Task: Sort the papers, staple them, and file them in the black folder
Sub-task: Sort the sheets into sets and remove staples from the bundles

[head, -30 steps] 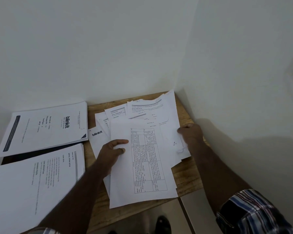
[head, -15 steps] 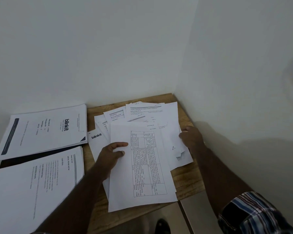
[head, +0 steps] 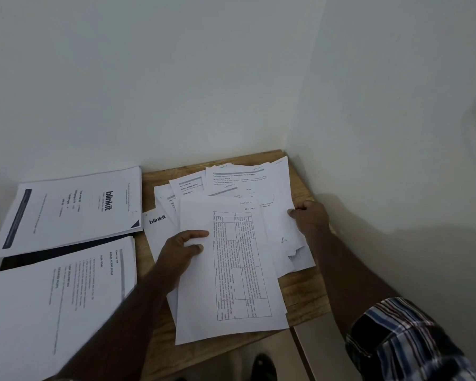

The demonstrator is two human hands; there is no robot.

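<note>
Head view, blinkit sheet (head: 74,207) (left), plaid sleeve (head: 407,339)

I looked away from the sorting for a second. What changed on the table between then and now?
Little. The right hand shifted slightly up the right edge of the loose papers, which it grips. The left hand holds the table sheet as before. The blinkit stack and the nearer stack on the left stayed put.
</note>
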